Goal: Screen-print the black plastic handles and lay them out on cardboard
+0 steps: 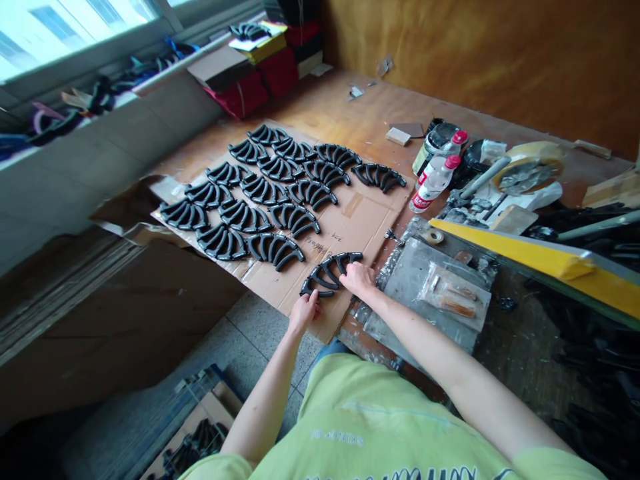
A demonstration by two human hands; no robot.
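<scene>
The black part (327,272) is at the near end of the cardboard sheet (377,217), between the two hands. If twelve o'clock is straight away from the person, its long axis runs from eight to two o'clock; the curved back faces about eleven, and the bent teeth point roughly to four. The left hand (305,312) pinches the end at eight o'clock between thumb and fingers, and the right hand (357,280) has its fingers closed near the end at two; one hand for each end probably keeps such a long, open shape steady. The fingers cover some teeth, so I cannot tell whether the part rests fully on the cardboard or is slightly lifted. At eleven o'clock from it lie rows of similar parts (263,190), most with their long axis nearer to ten and four o'clock; they lie close together in the same direction, perhaps to save room. The cardboard seems to serve as a clean layer above the table (340,123). Farther out, two bottles (424,199) stand upright between one and two o'clock, beside the cardboard, and a grey board (390,300) with a small plastic bag (453,293) lies toward three or four, maybe to be within the right hand's reach.
</scene>
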